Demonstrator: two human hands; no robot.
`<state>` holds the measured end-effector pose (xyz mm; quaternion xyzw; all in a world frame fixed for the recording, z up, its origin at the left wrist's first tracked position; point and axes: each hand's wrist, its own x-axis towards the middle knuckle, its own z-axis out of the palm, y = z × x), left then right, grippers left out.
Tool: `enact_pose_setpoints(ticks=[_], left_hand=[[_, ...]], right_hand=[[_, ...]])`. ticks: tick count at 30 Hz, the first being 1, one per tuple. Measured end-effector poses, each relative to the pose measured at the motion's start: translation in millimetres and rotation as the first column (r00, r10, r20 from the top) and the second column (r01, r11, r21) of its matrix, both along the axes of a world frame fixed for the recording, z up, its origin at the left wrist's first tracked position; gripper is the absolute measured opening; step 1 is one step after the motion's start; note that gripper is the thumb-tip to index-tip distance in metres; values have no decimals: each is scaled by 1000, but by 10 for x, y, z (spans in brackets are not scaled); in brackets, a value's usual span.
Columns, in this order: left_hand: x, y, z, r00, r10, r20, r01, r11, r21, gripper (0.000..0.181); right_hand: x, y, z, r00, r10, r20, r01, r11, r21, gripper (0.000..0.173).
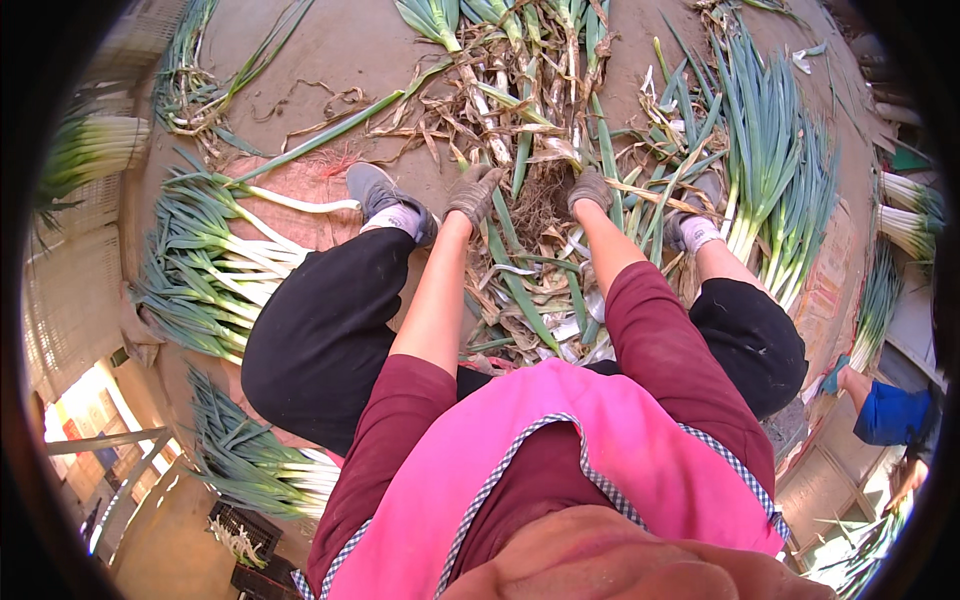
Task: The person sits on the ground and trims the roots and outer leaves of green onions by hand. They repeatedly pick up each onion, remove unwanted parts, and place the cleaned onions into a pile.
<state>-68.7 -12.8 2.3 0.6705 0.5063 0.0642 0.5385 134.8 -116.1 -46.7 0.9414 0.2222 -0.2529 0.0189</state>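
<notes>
Both my hands wear dirty knit gloves and reach into a heap of uncleaned green onions (480, 112) with dry brown leaves. My left hand (472, 193) is at the lower end of a stalk, its fingers bent; whether it grips the stalk is unclear. My right hand (590, 191) lies at the right edge of a clump of roots (541, 199), partly curled near a withered stalk; its grip is hidden. Loose green leaves and dry peelings (532, 300) lie between my legs. Cleaned green onions with white stems (255, 262) lie on a reddish sheet at my left.
More green onions (765, 142) lie at the right beside my shoe. Another pile (262, 465) is at the lower left, near a black crate (247, 529). Bundled onions (97, 150) stand at the far left. A co-worker's blue sleeve (892, 416) and gloved hand show at the right.
</notes>
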Motion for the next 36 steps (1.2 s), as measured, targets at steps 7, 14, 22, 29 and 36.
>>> enact_pose_setpoints(ticks=[7, 14, 22, 29, 36], left_hand=[[355, 78, 225, 678, 592, 435, -223, 730, -646, 28], [739, -49, 802, 460, 683, 567, 299, 483, -823, 65], [1000, -334, 1358, 328, 705, 629, 559, 391, -731, 47], [650, 117, 1234, 319, 806, 499, 66, 506, -860, 30], [572, -183, 1170, 627, 509, 589, 4, 754, -657, 28]], right_hand=[[291, -188, 1387, 594, 249, -765, 455, 681, 574, 25], [-653, -1265, 2483, 531, 337, -777, 324, 767, 554, 44], [-517, -2143, 2526, 468, 247, -849, 547, 673, 498, 51], [-261, -2014, 1763, 534, 323, -781, 247, 824, 510, 59], [-248, -731, 1954, 914, 306, -265, 4, 647, 763, 48]])
